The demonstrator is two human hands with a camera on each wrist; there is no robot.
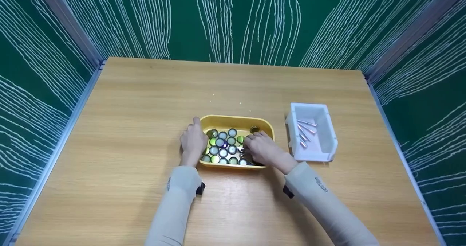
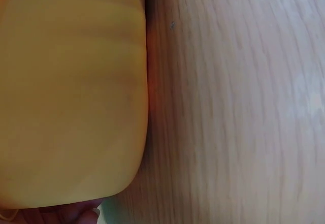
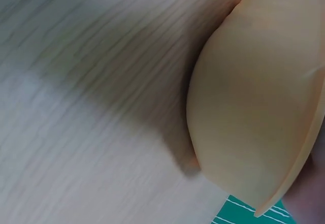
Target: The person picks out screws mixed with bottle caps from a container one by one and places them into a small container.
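A yellow tray stands on the table with many bottle caps spread over its floor, some green, some silver-grey, mostly inner side up. At its left end my left hand grips the rim and end wall. Only fingertips show past the tray's outer wall in the left wrist view. My right hand reaches over the right side, its fingers bent down among the caps. Those fingertips are hidden, so whether they pinch a cap is unclear. One dark gold cap lies near the back right corner.
Right of the tray stands a white plastic bin holding several slim shiny metallic sticks. Tiny white specks dot the wooden table behind the tray. Green walls with white wavy lines enclose the back and sides.
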